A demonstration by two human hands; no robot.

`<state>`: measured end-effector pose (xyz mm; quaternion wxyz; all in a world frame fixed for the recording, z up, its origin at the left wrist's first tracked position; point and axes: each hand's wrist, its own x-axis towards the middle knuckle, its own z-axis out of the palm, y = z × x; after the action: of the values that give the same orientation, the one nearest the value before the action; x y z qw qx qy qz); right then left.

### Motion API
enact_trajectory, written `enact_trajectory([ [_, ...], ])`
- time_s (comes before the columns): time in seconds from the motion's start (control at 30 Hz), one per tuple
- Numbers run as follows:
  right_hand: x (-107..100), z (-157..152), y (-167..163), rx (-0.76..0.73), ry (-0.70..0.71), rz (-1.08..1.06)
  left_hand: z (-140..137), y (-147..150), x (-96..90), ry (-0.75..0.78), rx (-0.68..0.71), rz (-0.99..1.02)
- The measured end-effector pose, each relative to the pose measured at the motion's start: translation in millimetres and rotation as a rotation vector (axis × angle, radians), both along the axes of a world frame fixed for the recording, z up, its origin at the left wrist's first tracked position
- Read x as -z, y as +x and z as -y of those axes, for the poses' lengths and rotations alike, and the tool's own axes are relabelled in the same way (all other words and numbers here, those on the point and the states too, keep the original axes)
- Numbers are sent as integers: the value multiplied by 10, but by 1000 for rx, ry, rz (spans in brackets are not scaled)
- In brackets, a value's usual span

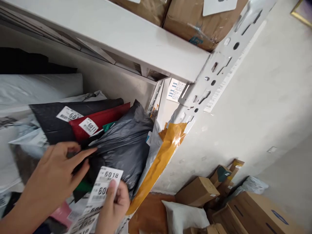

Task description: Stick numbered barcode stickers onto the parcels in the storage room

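Note:
My right hand pinches a strip of white number labels between thumb and fingers. The top label reads 6018, and the strip hangs down to the lower left. My left hand reaches over the parcels with its index finger and thumb apart, its fingertips at the edge of a shiny black plastic bag. Behind it lies a red parcel with a label reading 6011. A dark grey parcel beside that carries a partly hidden label starting 601.
A white shelf beam crosses overhead, with brown boxes on top. The perforated post stands right of the parcels, wrapped lower down in orange tape. Cartons and a white sack lie on the floor.

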<state>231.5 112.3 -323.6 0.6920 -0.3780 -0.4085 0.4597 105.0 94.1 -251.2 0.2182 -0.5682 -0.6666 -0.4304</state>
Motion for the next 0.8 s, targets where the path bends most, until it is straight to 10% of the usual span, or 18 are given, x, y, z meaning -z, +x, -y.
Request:
enact_trajectory([
  [0.13, -85, -33, 75, -96, -16, -88, 28, 112, -364, -65, 171, -135],
  [0.33, -180, 68, 12, -143, 7, -48, -86, 57, -375, -369, 518, 74],
  [0.63, -252, 47, -403, 158, 11, 46, -180, -39, -385, -413, 554, 94],
  [0.8, -202, 60, -354, 3, -18, -32, -268, -71, -273, -368, 495, -35],
])
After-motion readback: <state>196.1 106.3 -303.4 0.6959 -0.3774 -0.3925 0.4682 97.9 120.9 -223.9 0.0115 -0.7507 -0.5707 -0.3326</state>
